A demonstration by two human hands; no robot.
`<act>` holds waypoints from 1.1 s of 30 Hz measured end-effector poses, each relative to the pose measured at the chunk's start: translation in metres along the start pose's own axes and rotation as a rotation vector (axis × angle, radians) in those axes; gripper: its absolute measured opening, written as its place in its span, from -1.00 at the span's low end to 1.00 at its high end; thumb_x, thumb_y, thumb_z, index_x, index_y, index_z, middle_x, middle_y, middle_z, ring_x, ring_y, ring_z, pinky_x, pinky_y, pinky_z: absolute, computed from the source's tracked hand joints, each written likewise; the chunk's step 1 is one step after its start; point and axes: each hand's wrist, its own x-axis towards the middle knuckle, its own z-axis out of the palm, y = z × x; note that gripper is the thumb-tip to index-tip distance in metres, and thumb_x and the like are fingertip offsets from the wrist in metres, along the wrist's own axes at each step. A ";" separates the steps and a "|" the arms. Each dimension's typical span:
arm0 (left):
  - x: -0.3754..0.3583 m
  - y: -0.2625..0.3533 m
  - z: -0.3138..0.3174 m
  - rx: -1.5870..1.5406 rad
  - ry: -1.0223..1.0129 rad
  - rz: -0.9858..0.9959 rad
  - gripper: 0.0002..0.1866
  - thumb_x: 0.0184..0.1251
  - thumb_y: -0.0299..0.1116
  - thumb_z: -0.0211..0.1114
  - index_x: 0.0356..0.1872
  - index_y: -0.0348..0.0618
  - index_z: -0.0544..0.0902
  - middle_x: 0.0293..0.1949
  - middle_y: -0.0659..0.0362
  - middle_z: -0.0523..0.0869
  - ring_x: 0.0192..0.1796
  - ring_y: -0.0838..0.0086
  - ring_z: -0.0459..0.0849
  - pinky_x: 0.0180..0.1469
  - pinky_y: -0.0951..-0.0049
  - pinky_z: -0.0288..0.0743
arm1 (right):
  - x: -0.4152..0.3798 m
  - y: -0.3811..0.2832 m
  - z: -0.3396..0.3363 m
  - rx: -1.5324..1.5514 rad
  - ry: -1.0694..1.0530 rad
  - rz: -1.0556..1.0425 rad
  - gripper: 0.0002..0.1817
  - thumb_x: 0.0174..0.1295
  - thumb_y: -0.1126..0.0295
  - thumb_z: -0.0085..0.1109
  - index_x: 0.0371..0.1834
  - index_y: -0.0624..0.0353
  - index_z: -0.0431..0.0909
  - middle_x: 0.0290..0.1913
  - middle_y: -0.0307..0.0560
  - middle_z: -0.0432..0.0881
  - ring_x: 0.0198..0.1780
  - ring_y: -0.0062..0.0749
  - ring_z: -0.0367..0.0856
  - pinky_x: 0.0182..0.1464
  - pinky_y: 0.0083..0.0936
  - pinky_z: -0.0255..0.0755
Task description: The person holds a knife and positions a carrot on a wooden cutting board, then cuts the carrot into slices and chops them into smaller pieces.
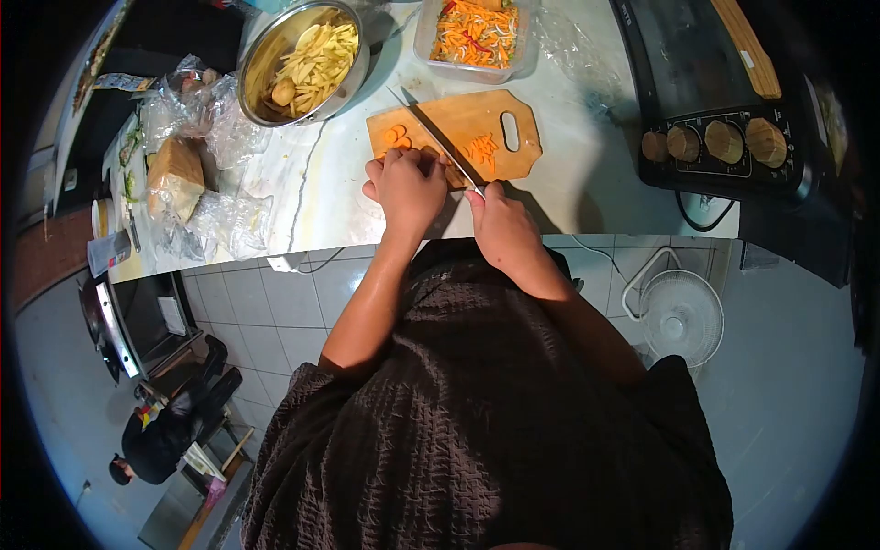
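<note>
An orange-brown cutting board [440, 115] with an oval handle hole lies near the table's front edge. My right hand [504, 225] is wrapped round the handle of a long knife [431, 131], whose blade slants up and left across the board. My left hand [410, 188] presses its bent fingertips down on the board, left of the blade; orange pieces show at the fingers, partly hidden. Round carrot slices [396, 135] lie above my left hand. To the right of the blade sits a small pile of thin carrot strips [482, 153].
Behind the board stand a metal bowl [249, 92] of pale cut strips and a clear container [423, 41] of shredded vegetables. Plastic bags [225, 128] lie left, a black oven [724, 147] stands right. A fan [681, 316] is below; another person [160, 445] sits lower left.
</note>
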 end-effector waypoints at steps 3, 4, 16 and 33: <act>0.000 0.001 -0.002 0.008 -0.006 -0.002 -0.78 0.15 -0.17 0.35 -0.36 -0.09 0.76 -0.18 0.07 0.65 0.03 0.08 0.36 0.01 0.08 0.10 | -0.004 0.008 0.001 0.005 0.028 -0.008 -0.58 0.45 0.09 -0.15 -0.19 0.33 0.41 -0.37 0.38 0.63 -0.24 0.34 0.61 -0.16 0.09 0.46; -0.001 0.001 -0.002 0.020 -0.016 -0.002 -0.78 0.16 -0.16 0.34 -0.35 -0.08 0.76 -0.17 0.07 0.65 0.04 0.08 0.36 0.02 0.08 0.10 | -0.005 0.011 0.001 0.014 0.040 -0.005 -0.57 0.46 0.08 -0.15 -0.19 0.32 0.39 -0.36 0.40 0.61 -0.24 0.37 0.58 -0.17 0.13 0.43; 0.001 -0.008 0.003 0.024 0.028 0.049 -0.78 0.16 -0.17 0.34 -0.33 -0.06 0.78 -0.17 0.09 0.64 0.03 0.07 0.35 0.02 0.08 0.09 | -0.007 0.008 0.007 0.046 0.070 -0.079 -0.60 0.44 0.14 -0.14 -0.21 0.36 0.39 -0.41 0.40 0.62 -0.27 0.34 0.61 -0.17 0.09 0.46; 0.000 -0.009 0.004 -0.044 0.034 0.075 -0.80 0.13 -0.21 0.35 -0.38 -0.12 0.75 -0.20 0.08 0.63 0.00 0.09 0.35 -0.02 0.09 0.09 | -0.012 -0.005 0.023 0.089 0.075 -0.076 -0.61 0.45 0.17 -0.15 -0.22 0.39 0.34 -0.44 0.41 0.60 -0.32 0.34 0.62 -0.22 0.07 0.50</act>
